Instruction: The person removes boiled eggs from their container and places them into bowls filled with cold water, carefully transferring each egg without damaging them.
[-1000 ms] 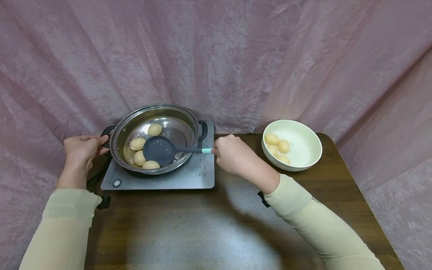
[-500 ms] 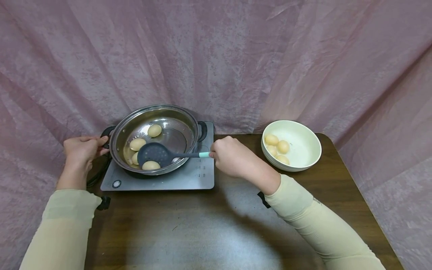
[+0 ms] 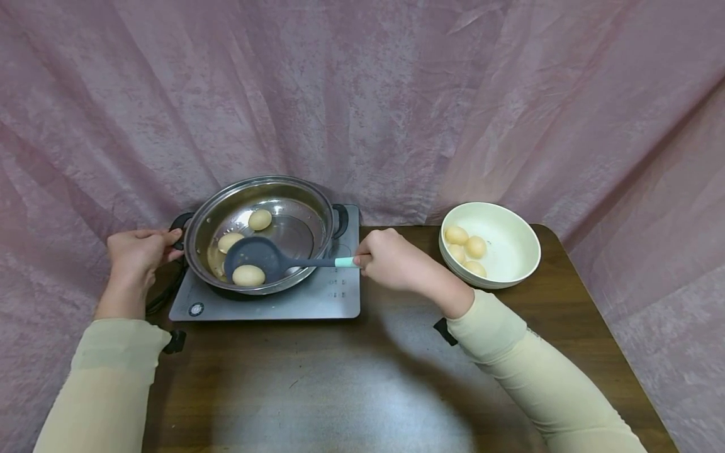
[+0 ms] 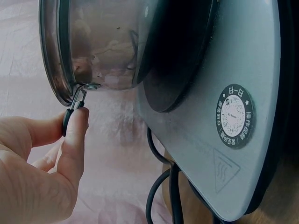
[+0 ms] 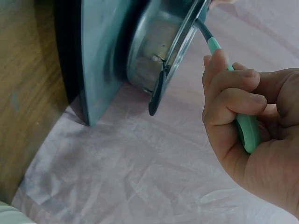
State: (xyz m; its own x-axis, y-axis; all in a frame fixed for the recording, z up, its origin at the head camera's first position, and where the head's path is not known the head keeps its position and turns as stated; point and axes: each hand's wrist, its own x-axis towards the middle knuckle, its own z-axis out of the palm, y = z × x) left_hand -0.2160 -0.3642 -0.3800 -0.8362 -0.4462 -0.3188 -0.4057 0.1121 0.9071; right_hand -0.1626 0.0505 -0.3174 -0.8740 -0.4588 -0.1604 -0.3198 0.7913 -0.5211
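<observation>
A steel pot [image 3: 294, 196] with black side handles holds shallow water and pale eggs. At its left side my left hand [image 3: 138, 253] pinches the loop handle [image 4: 67, 122] between thumb and fingers. My right hand [image 3: 393, 263] has its fingers curled round the mint-green handle of a dark grey slotted spoon [image 3: 257, 250], seen closely in the right wrist view. The spoon's head is inside the pot near the front wall, and one egg [image 3: 248, 275] sits at its bowl. Another egg [image 3: 229, 243] lies just behind the spoon, partly covered by it, and a third egg [image 3: 260, 219] lies farther back.
Under the pot is a flat grey induction cooktop [image 3: 272, 308], with black cables [image 4: 174, 191] at its left. A white bowl [image 3: 512, 245] with several eggs [image 3: 476, 246] stands right on the wooden table [image 3: 294, 384]. Pink curtain [image 3: 362, 113] hangs behind.
The spoon head has moved left and forward within the pot, and the front egg now sits at its bowl. An egg beside it has become hidden. My left hand stays on the pot handle.
</observation>
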